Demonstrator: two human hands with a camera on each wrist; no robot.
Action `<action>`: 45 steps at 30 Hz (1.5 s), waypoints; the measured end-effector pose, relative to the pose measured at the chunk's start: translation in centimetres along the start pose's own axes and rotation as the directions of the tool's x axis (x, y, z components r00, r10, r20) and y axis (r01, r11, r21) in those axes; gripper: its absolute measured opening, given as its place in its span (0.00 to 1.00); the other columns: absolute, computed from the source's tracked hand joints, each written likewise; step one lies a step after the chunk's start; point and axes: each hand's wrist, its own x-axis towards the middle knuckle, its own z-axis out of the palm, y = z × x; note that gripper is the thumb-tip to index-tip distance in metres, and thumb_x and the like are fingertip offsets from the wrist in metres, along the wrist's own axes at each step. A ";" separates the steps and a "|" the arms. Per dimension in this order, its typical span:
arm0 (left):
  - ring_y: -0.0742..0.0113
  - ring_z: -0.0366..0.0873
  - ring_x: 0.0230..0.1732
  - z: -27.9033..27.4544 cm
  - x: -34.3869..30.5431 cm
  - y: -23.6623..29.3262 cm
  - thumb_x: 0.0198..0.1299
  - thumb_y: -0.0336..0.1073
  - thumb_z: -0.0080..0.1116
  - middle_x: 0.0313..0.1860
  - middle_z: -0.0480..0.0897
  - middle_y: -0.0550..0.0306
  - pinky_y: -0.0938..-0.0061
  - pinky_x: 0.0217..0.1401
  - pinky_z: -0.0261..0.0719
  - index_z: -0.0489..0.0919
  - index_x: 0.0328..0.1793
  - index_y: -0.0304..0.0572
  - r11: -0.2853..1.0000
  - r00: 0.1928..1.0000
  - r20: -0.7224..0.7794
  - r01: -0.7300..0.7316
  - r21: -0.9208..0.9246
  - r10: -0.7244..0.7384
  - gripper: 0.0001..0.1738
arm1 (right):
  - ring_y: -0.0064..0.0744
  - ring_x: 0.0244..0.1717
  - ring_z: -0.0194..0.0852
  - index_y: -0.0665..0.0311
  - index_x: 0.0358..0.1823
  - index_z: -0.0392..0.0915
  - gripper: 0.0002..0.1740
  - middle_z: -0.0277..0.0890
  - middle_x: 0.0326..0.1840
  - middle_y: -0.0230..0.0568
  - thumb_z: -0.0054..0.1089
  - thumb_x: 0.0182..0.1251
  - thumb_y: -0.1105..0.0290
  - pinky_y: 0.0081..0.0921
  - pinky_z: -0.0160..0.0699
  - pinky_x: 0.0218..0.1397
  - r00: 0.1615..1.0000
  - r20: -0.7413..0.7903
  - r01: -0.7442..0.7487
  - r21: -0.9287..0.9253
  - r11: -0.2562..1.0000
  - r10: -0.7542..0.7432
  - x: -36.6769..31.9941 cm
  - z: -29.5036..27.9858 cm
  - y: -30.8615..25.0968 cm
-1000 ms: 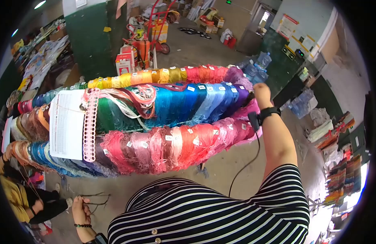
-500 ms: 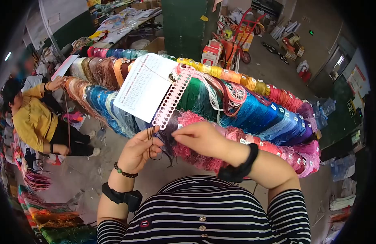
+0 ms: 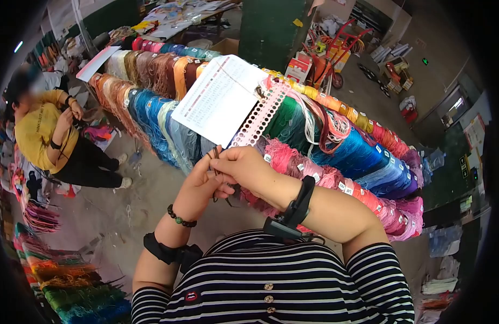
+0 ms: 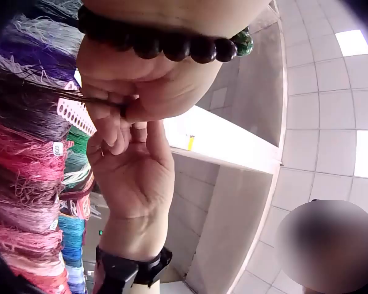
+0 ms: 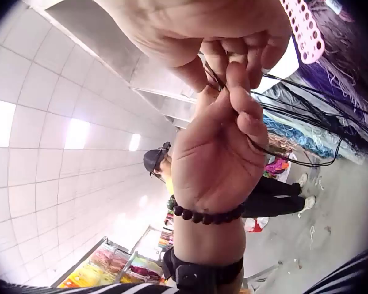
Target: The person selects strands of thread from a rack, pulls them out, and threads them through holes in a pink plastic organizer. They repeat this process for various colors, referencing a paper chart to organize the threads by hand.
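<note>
In front of the striped shirt my two hands meet. The left hand (image 3: 199,186) has its fingers curled round several strands of dark thread (image 5: 303,163), whose loose ends hang past the fingers in the right wrist view. Coming in from the right, my right hand (image 3: 246,164) pinches the same strands close to the left fingertips. Just beyond the hands is a pink strip with holes (image 3: 262,114), fixed along a printed white sheet (image 3: 219,97). Both lie over rows of coloured thread skeins (image 3: 330,189). The right fingertips are partly hidden behind the hand in the head view.
A person in a yellow top (image 3: 44,137) stands at the left beside the rack's end. More thread bundles (image 3: 71,281) hang at lower left. A green pillar (image 3: 271,40) and a red hand truck (image 3: 341,46) stand behind the rack.
My right hand has left the rack's far right end and come across to the left hand, now at the dark thread. The left hand has risen toward the pink strip. The view has swung left.
</note>
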 end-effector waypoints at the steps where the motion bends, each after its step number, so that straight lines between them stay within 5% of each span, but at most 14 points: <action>1: 0.74 0.82 0.35 -0.5 0.0 -0.1 0.68 0.30 0.46 0.44 0.82 0.55 0.83 0.36 0.77 0.52 0.78 0.43 1.000 1.000 0.012 -0.003 -0.001 0.003 0.33 | 0.21 0.19 0.68 0.71 0.33 0.79 0.11 0.74 0.21 0.36 0.56 0.70 0.70 0.21 0.68 0.24 1.000 0.020 -0.009 0.015 1.000 0.009 0.1 0.1 0.1; 8: 0.71 0.83 0.36 -2.3 -0.4 0.0 0.69 0.29 0.44 0.46 0.83 0.53 0.82 0.36 0.78 0.51 0.78 0.43 0.961 0.998 0.063 0.045 -0.273 -0.029 0.32 | 0.20 0.28 0.73 0.70 0.35 0.80 0.11 0.77 0.26 0.34 0.56 0.70 0.69 0.18 0.73 0.33 0.996 -0.081 0.033 0.039 0.999 -0.029 1.3 0.1 1.5; 13: 0.72 0.82 0.37 -2.0 0.1 -0.9 0.68 0.28 0.46 0.48 0.82 0.54 0.83 0.37 0.78 0.52 0.78 0.42 0.995 1.000 -0.007 0.021 -0.095 -0.022 0.33 | 0.20 0.27 0.73 0.68 0.34 0.80 0.08 0.78 0.27 0.32 0.56 0.70 0.71 0.15 0.72 0.33 0.993 0.116 -0.013 -0.129 0.992 0.028 1.3 0.5 1.4; 16: 0.72 0.82 0.38 -3.6 -0.2 -0.6 0.65 0.25 0.48 0.50 0.80 0.56 0.83 0.36 0.77 0.55 0.77 0.42 0.991 1.000 0.000 -0.020 0.129 0.021 0.33 | 0.21 0.29 0.75 0.67 0.35 0.79 0.09 0.78 0.29 0.32 0.54 0.71 0.70 0.17 0.73 0.35 0.991 -0.008 0.119 -0.348 0.930 -0.130 1.5 0.5 1.1; 21: 0.77 0.76 0.32 -5.6 0.3 2.3 0.55 0.20 0.58 0.50 0.82 0.51 0.83 0.34 0.75 0.61 0.72 0.40 0.919 0.955 -0.087 -0.243 0.309 0.282 0.37 | 0.22 0.29 0.71 0.61 0.32 0.75 0.09 0.75 0.28 0.32 0.52 0.71 0.67 0.21 0.71 0.35 0.992 0.123 -0.041 0.064 0.997 0.033 0.2 0.8 -3.6; 23: 0.79 0.72 0.29 -3.1 1.2 2.0 0.57 0.26 0.60 0.43 0.81 0.56 0.84 0.34 0.73 0.65 0.70 0.41 0.972 0.964 0.151 -0.229 0.060 0.218 0.33 | 0.22 0.26 0.69 0.60 0.31 0.74 0.09 0.73 0.26 0.30 0.53 0.70 0.67 0.20 0.70 0.33 0.974 0.218 -0.070 0.066 0.995 0.054 -0.1 1.2 -5.0; 27: 0.80 0.72 0.29 -2.6 2.3 -2.0 0.66 0.35 0.54 0.32 0.78 0.63 0.85 0.34 0.72 0.74 0.63 0.40 0.976 0.900 0.424 0.005 0.217 -0.099 0.20 | 0.13 0.16 0.52 0.62 0.35 0.78 0.09 0.59 0.16 0.22 0.55 0.69 0.65 0.15 0.45 0.20 0.978 0.143 0.155 -0.008 0.988 -0.152 -2.8 1.7 -10.8; 30: 0.80 0.72 0.29 -4.0 2.5 -7.3 0.70 0.37 0.49 0.28 0.77 0.66 0.85 0.34 0.72 0.79 0.55 0.37 0.960 0.926 0.331 0.096 0.263 -0.183 0.16 | 0.13 0.17 0.50 0.61 0.37 0.77 0.09 0.55 0.15 0.19 0.54 0.69 0.63 0.15 0.44 0.19 0.857 0.050 0.513 -0.178 0.840 -0.513 -4.4 -0.4 -15.7; 32: 0.80 0.73 0.29 -5.4 2.6 -9.8 0.71 0.37 0.47 0.27 0.77 0.66 0.84 0.34 0.73 0.80 0.53 0.36 0.960 0.945 0.272 0.111 0.256 -0.182 0.16 | 0.16 0.19 0.57 0.63 0.35 0.79 0.07 0.63 0.17 0.24 0.52 0.65 0.69 0.17 0.51 0.22 0.849 0.073 0.525 -0.022 0.851 -0.523 -6.3 -2.6 -20.2; 34: 0.80 0.73 0.29 -6.6 2.9 -11.5 0.71 0.37 0.48 0.28 0.77 0.66 0.84 0.34 0.73 0.80 0.54 0.34 0.964 0.956 0.241 0.104 0.245 -0.164 0.16 | 0.15 0.16 0.51 0.59 0.33 0.73 0.10 0.54 0.13 0.21 0.49 0.74 0.65 0.15 0.55 0.20 0.791 -0.068 0.602 -0.085 0.794 -0.608 -8.5 -2.3 -23.6; 35: 0.79 0.73 0.29 -6.7 3.1 -11.5 0.71 0.37 0.48 0.28 0.78 0.66 0.83 0.35 0.73 0.80 0.54 0.34 0.961 0.963 0.216 0.101 0.258 -0.159 0.16 | 0.15 0.14 0.50 0.60 0.31 0.71 0.11 0.54 0.14 0.19 0.48 0.73 0.66 0.13 0.53 0.18 0.601 -0.305 0.698 -0.250 0.671 -0.739 -9.3 0.0 -24.1; 39: 0.78 0.76 0.31 -7.9 4.3 -12.7 0.70 0.38 0.50 0.32 0.79 0.65 0.81 0.36 0.75 0.79 0.55 0.33 0.953 0.969 0.165 0.136 0.272 -0.186 0.16 | 0.14 0.14 0.51 0.60 0.31 0.71 0.12 0.55 0.14 0.19 0.45 0.75 0.66 0.10 0.49 0.16 0.538 -0.224 0.774 -0.251 0.581 -0.813 -12.3 -3.2 -29.3; 42: 0.77 0.77 0.33 -8.8 4.2 -12.4 0.69 0.39 0.52 0.37 0.81 0.63 0.81 0.34 0.76 0.78 0.55 0.35 0.918 0.952 0.082 0.258 0.301 -0.294 0.17 | 0.13 0.14 0.52 0.61 0.34 0.71 0.12 0.55 0.15 0.19 0.43 0.77 0.66 0.10 0.48 0.15 0.227 -0.285 0.874 -0.361 0.324 -0.931 -13.7 -2.0 -30.1; 45: 0.76 0.78 0.33 -10.5 4.3 -12.0 0.68 0.40 0.53 0.42 0.83 0.61 0.81 0.33 0.75 0.78 0.56 0.39 0.812 0.923 -0.059 0.364 0.456 -0.381 0.16 | 0.13 0.16 0.53 0.61 0.34 0.72 0.10 0.56 0.16 0.19 0.46 0.75 0.66 0.11 0.49 0.16 0.100 -0.205 0.788 -0.581 0.204 -0.974 -16.4 -4.0 -31.7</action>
